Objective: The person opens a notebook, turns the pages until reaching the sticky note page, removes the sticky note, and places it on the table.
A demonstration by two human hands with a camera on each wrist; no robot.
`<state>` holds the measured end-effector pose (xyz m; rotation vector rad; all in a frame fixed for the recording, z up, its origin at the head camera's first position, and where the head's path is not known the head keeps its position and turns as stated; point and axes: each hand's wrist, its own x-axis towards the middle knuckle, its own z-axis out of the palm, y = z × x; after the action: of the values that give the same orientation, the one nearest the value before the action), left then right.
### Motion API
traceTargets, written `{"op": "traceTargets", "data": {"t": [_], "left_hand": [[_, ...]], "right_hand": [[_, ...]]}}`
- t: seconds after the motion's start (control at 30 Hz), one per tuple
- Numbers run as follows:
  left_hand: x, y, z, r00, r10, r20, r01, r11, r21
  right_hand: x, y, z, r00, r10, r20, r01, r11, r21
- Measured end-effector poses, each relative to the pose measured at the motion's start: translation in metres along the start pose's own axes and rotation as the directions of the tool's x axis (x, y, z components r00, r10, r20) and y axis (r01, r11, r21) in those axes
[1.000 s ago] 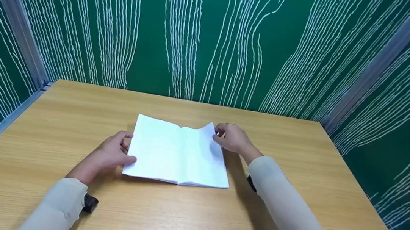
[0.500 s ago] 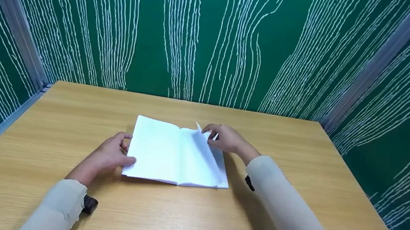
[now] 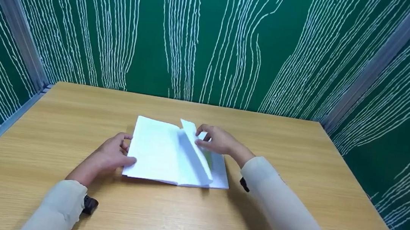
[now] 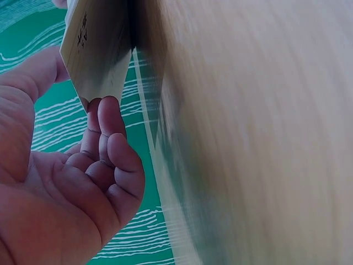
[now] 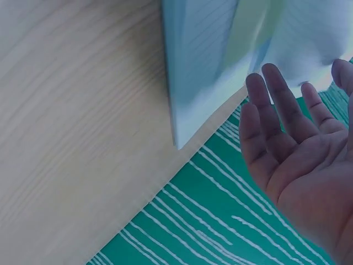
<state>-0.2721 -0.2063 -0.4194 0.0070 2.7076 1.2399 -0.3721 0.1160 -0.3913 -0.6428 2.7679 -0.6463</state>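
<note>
A white notebook (image 3: 153, 151) lies spread open on the wooden table, its pages looking blank from above. My left hand (image 3: 110, 154) grips its left edge, thumb on the page and the other fingers at the cover's edge. Small dark handwriting marks the pale cover (image 4: 96, 52) in the left wrist view. With thumb and fingertips, my right hand (image 3: 219, 140) pinches a raised page (image 3: 195, 150) near its upper outer corner. That page stands tilted and curls leftward. Beneath it shows a yellow-green patch (image 3: 208, 156). Faint ruled lines cover a page (image 5: 204, 44) in the right wrist view.
The wooden table (image 3: 179, 219) extends around the notebook on all sides. Green panels (image 3: 151, 48) with white wavy lines rise behind and beside it, joined by grey posts (image 3: 381, 65). A black wrist device (image 3: 90, 205) sits at the left cuff.
My right hand has moved left, lifting the right-hand page and bending it toward the spine. The yellow-green patch has come into view. My left hand stays in place.
</note>
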Motion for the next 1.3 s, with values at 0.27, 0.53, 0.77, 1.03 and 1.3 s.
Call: {"op": "traceTargets", "data": {"t": [0.27,0.53,0.77,1.03,1.3], "left_hand": [[-0.001,0.001,-0.001,1.0,-0.02,0.003,0.02,1.0,-0.007],[0.0,0.003,-0.001,1.0,-0.021,0.021,0.023,0.993,-0.118],[0.002,0.003,0.0,1.0,-0.006,-0.001,0.006,0.995,-0.101],[0.0,0.002,0.0,0.999,-0.04,-0.01,0.04,0.999,-0.001],[0.0,0.004,0.001,1.0,-0.023,-0.016,0.023,1.0,0.012]], "right_hand": [[-0.002,-0.016,0.003,0.997,-0.072,0.031,0.072,0.997,0.012],[-0.002,-0.027,0.011,0.988,-0.133,0.08,0.134,0.991,-0.008],[-0.002,-0.034,0.017,0.977,-0.195,0.085,0.199,0.979,-0.05],[-0.003,-0.026,0.013,0.98,-0.191,0.055,0.194,0.979,-0.057],[-0.016,-0.008,0.007,0.98,-0.196,0.034,0.199,0.971,-0.135]]}}
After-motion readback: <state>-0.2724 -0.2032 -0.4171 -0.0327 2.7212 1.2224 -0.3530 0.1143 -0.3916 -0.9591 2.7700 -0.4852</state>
